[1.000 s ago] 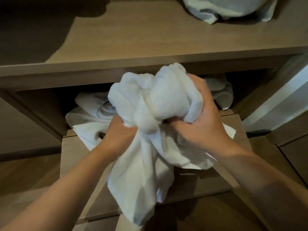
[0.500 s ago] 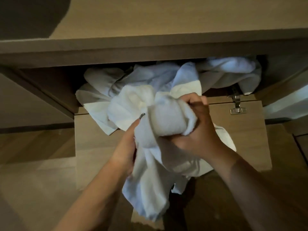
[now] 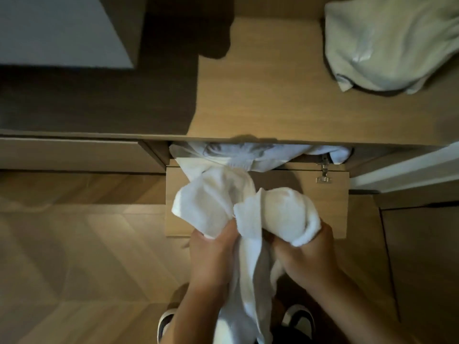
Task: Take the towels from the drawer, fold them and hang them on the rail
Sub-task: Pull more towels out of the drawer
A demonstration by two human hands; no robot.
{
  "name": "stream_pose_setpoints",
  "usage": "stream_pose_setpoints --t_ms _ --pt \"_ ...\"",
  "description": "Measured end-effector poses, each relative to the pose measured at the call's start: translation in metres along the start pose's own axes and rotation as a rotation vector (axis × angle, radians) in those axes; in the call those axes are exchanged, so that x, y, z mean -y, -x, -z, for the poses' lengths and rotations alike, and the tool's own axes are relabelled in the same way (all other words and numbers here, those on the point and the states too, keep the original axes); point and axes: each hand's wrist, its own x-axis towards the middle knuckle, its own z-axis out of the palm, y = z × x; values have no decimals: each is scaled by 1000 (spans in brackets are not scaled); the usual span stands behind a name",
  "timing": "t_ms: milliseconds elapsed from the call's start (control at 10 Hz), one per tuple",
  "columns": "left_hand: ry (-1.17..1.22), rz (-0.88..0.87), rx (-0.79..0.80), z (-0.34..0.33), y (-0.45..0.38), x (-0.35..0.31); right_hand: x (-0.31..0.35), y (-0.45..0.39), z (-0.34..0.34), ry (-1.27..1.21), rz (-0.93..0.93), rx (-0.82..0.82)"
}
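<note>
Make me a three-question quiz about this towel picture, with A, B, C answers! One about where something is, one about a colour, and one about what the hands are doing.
1. Where do the other towels lie?
A. in the open drawer
B. on the floor
C. on a chair

2. What colour is the held towel?
A. red
B. white
C. black

3. What do the hands do?
A. hang open
B. both grip the towel
C. only one grips

Answers:
1 A, they bulge from the drawer under the countertop.
2 B, it is white all over.
3 B, the left hand and right hand each clutch a bunch.
</note>
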Motion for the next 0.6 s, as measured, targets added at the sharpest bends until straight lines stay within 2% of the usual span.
stream_pose_setpoints --t_ms 100,200,300,400,500,600 --pt "-40 -59 192 12 58 -51 84 34 25 120 22 -114" --pt "-10 -94 298 21 97 -93 147 54 56 95 141 -182" --pt "-94 -241 323 28 144 -146 226 65 89 80 110 -179" --pt "-116 -283 335 38 183 -191 300 78 118 -13 8 -37" --pt "-123 -333 265 49 221 -232 355 93 142 -83 -97 91" --pt "-98 -401 222 58 252 -274 405 114 167 -263 -163 277"
